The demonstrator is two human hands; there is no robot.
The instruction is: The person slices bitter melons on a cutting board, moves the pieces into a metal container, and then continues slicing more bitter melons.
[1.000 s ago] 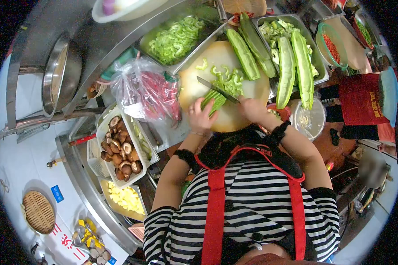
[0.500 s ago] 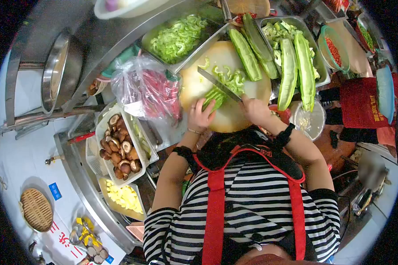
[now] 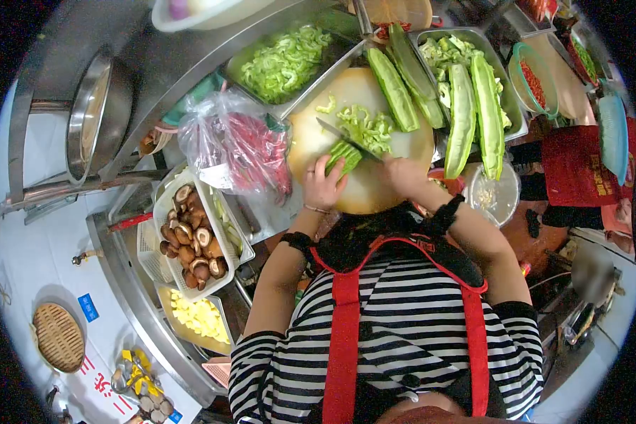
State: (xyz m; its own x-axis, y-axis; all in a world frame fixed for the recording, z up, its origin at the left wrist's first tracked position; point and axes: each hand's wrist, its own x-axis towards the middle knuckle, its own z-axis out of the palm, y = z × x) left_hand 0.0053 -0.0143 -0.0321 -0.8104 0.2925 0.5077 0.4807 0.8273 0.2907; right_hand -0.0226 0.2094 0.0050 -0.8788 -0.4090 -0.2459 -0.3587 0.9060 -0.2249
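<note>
My right hand (image 3: 405,177) is closed around the handle of a kitchen knife (image 3: 346,138), its blade pointing up and left over a round cutting board (image 3: 364,191). Under the curled fingers of my left hand (image 3: 323,185) is a piece of bitter melon (image 3: 345,157), held against the board beside the blade. Cut crescent slices (image 3: 372,130) lie beyond the knife. Hollowed bitter melon halves (image 3: 392,88) rest at the board's upper right. Two more halves (image 3: 461,120) lie across a metal tray (image 3: 519,127) of green scraps.
A metal tray (image 3: 284,112) at the back holds sliced bitter melon. Left of the board are a plastic bag (image 3: 226,141) with red contents, a white basket (image 3: 227,272) of mushrooms, and a tray (image 3: 226,345) of yellow pieces. Another person in a red apron (image 3: 579,166) stands at right.
The knife has shifted slightly downward and its blade is turned a little, with my right hand blurred. More of the bitter melon piece shows beside the blade. My left hand stays in place.
</note>
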